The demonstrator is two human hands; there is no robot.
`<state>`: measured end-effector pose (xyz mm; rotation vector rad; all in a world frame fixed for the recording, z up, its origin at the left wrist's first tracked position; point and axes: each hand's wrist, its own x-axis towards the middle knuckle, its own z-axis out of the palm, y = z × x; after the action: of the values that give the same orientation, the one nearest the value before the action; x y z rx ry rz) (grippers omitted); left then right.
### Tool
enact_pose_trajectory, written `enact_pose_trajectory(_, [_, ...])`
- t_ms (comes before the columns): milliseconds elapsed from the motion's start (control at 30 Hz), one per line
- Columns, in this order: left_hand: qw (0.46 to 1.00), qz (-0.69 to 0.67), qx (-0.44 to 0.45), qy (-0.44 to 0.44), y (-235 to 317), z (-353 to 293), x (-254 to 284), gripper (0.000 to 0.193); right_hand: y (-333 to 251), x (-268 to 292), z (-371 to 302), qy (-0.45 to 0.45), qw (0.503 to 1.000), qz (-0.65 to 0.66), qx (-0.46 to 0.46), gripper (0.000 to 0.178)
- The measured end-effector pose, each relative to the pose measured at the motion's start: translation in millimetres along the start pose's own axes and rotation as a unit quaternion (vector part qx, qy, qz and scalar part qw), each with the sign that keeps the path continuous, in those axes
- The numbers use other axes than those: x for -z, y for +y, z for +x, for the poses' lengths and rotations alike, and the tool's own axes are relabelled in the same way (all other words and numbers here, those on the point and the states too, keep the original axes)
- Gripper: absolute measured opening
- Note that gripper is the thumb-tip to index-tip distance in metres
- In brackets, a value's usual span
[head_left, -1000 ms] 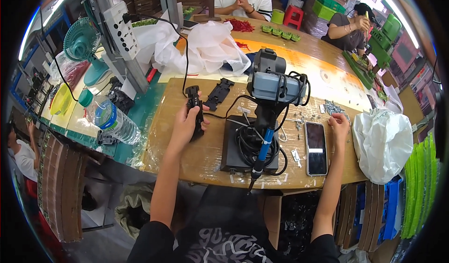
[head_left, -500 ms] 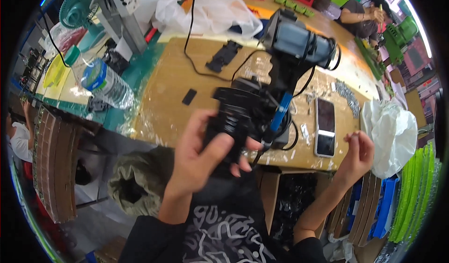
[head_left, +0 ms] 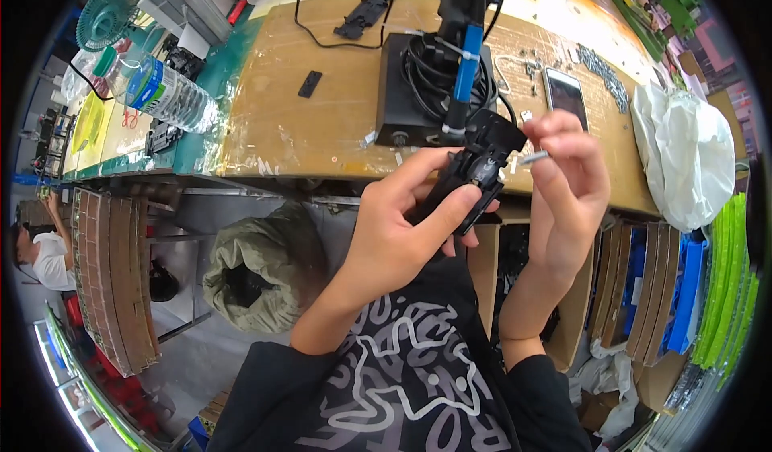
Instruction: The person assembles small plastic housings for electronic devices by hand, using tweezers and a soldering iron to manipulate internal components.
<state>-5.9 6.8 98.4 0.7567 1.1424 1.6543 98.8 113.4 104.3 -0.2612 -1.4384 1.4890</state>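
My left hand (head_left: 402, 215) is wrapped round a black plastic chassis-like part (head_left: 476, 166) at the table's front edge, its thumb lying along the top. Close beside that part, my right hand (head_left: 571, 170) pinches a small silvery metal piece (head_left: 532, 158) between thumb and fingertip. The piece's tip points at the black part; I cannot tell whether they touch. Behind both hands stands a black lamp-like device base (head_left: 394, 90) with coiled cable and a blue-wrapped post (head_left: 468, 62).
A similar black part (head_left: 363, 14) and a small black plate (head_left: 310, 84) lie on the brown table. Right of the base are a phone (head_left: 565, 94), small metal pieces (head_left: 605, 74) and a white bag (head_left: 683, 154). A water bottle (head_left: 157, 90) stands left, a green sack (head_left: 265, 267) below.
My view has tilted downward. The black part in my left hand is lower and further right in view. My right hand has come in beside it, with the metal piece now visible.
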Motion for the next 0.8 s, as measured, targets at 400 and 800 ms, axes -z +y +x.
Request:
enact_pose_trajectory(400, [0.999, 0.041, -0.009, -0.034, -8, -8, -10, 0.028, 1, 16, -4, -0.010, 0.996, 0.080, -0.032, 0.009])
enact_pose_trajectory(800, [0.994, -0.039, 0.098, -0.023, -26, -19, -7, 0.039, 1, 21, -32, 0.056, 0.995, -0.050, -0.070, 0.018])
